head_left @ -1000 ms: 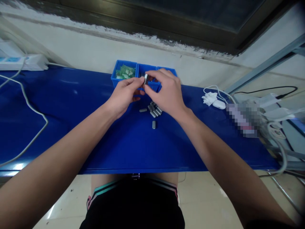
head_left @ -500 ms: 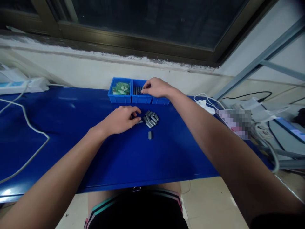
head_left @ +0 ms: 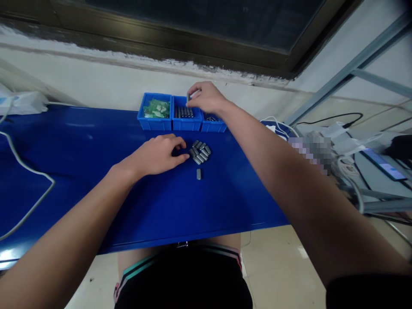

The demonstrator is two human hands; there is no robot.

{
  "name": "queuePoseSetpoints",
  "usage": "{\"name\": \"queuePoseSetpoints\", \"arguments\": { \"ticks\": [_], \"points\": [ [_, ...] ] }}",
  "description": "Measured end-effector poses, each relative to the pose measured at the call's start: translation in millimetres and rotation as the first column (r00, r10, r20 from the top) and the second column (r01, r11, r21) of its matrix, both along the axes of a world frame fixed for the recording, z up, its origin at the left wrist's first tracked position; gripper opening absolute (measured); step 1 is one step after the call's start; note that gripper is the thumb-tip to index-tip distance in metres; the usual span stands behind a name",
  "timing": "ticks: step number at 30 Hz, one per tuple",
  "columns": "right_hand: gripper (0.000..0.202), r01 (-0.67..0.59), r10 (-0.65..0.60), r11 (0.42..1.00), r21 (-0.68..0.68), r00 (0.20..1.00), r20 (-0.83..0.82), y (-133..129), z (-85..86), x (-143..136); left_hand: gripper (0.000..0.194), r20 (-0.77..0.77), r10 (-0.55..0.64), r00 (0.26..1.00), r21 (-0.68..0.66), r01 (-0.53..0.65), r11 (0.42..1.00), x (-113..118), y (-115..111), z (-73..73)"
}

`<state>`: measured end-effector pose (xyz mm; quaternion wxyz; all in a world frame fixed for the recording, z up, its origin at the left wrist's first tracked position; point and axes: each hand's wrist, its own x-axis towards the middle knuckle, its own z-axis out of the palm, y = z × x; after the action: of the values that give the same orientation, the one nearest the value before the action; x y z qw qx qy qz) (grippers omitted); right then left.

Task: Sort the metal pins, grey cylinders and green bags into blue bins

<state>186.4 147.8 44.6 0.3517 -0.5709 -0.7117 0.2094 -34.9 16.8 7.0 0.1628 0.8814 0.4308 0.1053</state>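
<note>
So the right hand [head_left: 206,98] is up over the middle blue bin [head_left: 187,125], and its grip is pinching one small metal piece [head_left: 188,98] between thumb and fingertips, held pretty much upright above the back part of that bin. Inside the bin there's a neat row of similar pieces [head_left: 185,112] lying side by side.

The left hand [head_left: 157,153] is low over the worktop [head_left: 154,210], grip spread, thumb and index finger apart with nothing visible between them. Its thumb tip is just beside a loose pile of metal pieces [head_left: 200,152], and one single piece [head_left: 198,174] sits apart from the pile, closer to the person.

The three bins stand in a line by the wall [head_left: 106,79]. The left bin [head_left: 156,124] has green packets [head_left: 157,108] in it, and the right bin [head_left: 213,126] has some small shiny bits, too small to make out, partly covered by the right forearm. There's also a white cable [head_left: 30,168] on the left side of the worktop, and a phone [head_left: 384,164] off to the far right.
</note>
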Motion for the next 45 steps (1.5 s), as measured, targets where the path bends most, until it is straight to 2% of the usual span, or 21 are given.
{"name": "queuePoseSetpoints", "arguments": {
  "ticks": [6, 11, 18, 27, 31, 39, 45],
  "points": [
    [0.023, 0.125, -0.141, 0.989, -0.074, 0.949, -0.283, -10.2, 4.6, -3.4, 0.058, -0.002, -0.012, 1.000, 0.026, 0.012, 1.000, -0.3, 0.3, -3.3],
    [0.023, 0.111, -0.154, 0.986, -0.123, 0.889, -0.432, -15.6, 8.8, -6.8, 0.058, 0.002, -0.020, 1.000, 0.029, 0.020, 0.999, -0.3, -1.2, -3.3],
    [0.027, 0.162, -0.191, 0.981, -0.104, 0.896, -0.401, -15.3, 10.8, -9.8, 0.063, -0.009, -0.020, 1.000, 0.017, 0.021, 1.000, -1.0, -1.5, -3.7],
    [0.027, 0.144, -0.158, 0.987, -0.071, 0.944, -0.290, -17.2, 12.3, -5.8, 0.065, -0.035, -0.013, 0.999, 0.003, 0.013, 1.000, 0.3, -3.2, -1.1],
    [0.021, 0.143, -0.166, 0.985, -0.094, 0.929, -0.330, -18.4, 12.5, -7.9, 0.065, -0.031, -0.012, 0.999, 0.003, 0.012, 1.000, 0.4, -3.7, 0.1],
    [0.028, 0.162, -0.207, 0.976, -0.148, 0.906, -0.369, -18.0, 12.2, -8.8, 0.066, -0.036, -0.011, 0.999, 0.010, 0.011, 1.000, 0.6, -3.9, 0.2],
    [0.029, 0.117, -0.187, 0.976, -0.186, 0.888, -0.419, -10.9, 7.9, -7.1, 0.065, -0.048, -0.014, 0.999, 0.021, 0.015, 1.000, 0.9, -4.4, 0.4]
  ]
}}
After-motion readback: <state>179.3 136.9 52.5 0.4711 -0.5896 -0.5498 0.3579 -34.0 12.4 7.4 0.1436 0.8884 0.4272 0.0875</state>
